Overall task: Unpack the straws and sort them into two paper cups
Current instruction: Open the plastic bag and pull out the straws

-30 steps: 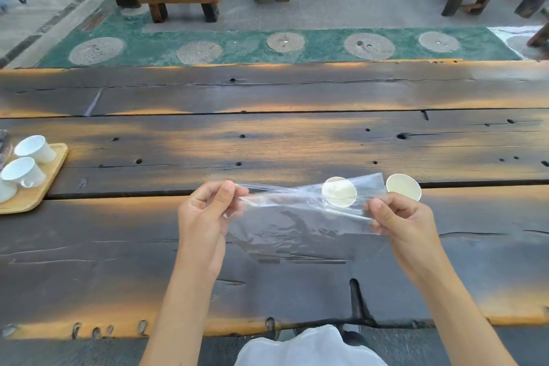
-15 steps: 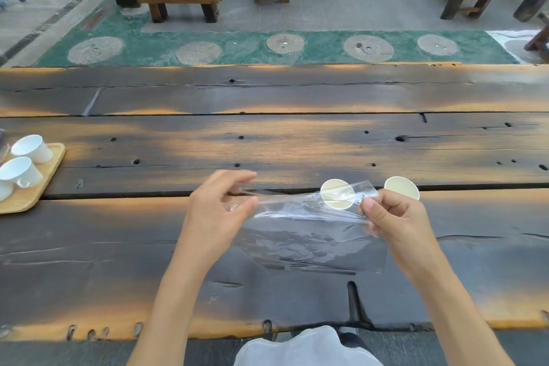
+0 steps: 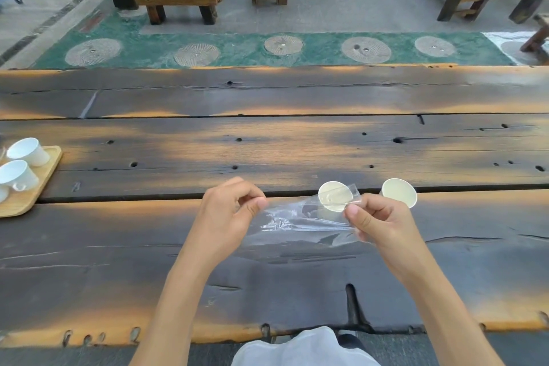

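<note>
Head view: clear crinkled plastic bag (image 3: pixel 300 221) stretched between both hands above dark weathered plank table (image 3: pixel 267 145). Left hand (image 3: pixel 225 214) pinching bag's left end, right hand (image 3: pixel 377 220) pinching right end. Two white paper cups (image 3: pixel 398 192) just behind, one seen through plastic.

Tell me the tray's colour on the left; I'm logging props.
Light natural wood, a pale tan, holding white cups: the tray shows in the head view, at the table's left edge.
</note>
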`<act>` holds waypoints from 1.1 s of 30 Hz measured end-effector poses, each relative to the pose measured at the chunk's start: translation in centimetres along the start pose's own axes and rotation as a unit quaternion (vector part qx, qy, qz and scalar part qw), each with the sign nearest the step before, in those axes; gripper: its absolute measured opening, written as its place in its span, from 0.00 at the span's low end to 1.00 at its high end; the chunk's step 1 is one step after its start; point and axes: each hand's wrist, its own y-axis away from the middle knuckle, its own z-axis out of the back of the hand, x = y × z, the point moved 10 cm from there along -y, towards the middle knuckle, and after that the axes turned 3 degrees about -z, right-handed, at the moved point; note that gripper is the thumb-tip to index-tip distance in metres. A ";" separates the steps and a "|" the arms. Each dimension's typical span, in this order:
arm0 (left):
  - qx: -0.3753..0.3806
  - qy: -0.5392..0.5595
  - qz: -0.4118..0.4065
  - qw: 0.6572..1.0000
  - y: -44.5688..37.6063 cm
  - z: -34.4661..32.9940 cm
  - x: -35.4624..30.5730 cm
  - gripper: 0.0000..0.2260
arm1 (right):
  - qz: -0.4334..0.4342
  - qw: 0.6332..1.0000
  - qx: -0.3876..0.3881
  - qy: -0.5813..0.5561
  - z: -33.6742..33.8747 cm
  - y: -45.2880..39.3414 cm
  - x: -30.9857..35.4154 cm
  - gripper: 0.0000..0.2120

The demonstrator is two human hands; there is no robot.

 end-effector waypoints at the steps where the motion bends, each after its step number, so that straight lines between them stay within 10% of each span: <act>1: -0.007 0.005 0.007 1.000 0.0 0.2 0.1 0.06 | -0.006 1.000 -0.001 0.001 0.0 0.0 -0.2 0.11; 22: -0.038 0.116 0.054 0.991 -1.0 0.5 -0.1 0.05 | -0.004 1.000 0.014 0.027 -1.5 0.1 0.1 0.09; 28: -0.292 0.052 0.051 0.954 1.6 6.7 1.1 0.07 | 0.042 0.998 -0.007 -0.051 -2.5 0.1 1.9 0.16; 33: -0.421 0.264 0.161 0.853 5.0 4.9 5.5 0.12 | 0.089 0.989 -0.046 -0.108 -3.9 -0.2 4.1 0.10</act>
